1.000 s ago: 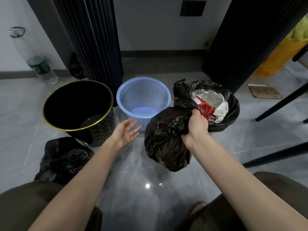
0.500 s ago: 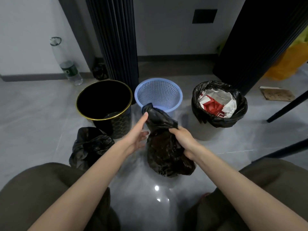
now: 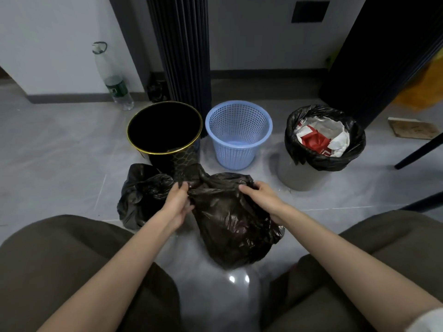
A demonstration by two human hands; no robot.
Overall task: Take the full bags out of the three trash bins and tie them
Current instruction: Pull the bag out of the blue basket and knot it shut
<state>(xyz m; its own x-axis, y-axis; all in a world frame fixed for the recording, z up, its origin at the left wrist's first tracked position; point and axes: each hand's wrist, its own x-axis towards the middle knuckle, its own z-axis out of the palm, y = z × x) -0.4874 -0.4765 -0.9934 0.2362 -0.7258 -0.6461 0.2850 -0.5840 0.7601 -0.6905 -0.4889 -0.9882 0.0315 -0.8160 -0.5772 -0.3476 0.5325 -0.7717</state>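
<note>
bag neck gathered, knot not made

centre-left, another black bag (image 3: 141,192) is crowded against the left hand (image 3: 178,200), by which the twisted neck of the centre bag (image 3: 230,219) is pinched; its shoulder is gripped by the right hand (image 3: 261,195). if pulled unevenly, the film could be torn or the neck lost. behind, black bin (image 3: 165,142) and blue basket (image 3: 238,133) are emptied; upper right, the grey bin (image 3: 299,176) is left full.

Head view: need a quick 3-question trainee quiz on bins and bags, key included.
1. True or false: left hand and right hand both hold the bag at the knees.
2. Which bin in the row has a bag in it? A left; B middle; C right.
3. How many bags lie between bins and knees?
Key: 1 true; 2 C, the grey bin; 3 two, counting the floor bag.
</note>
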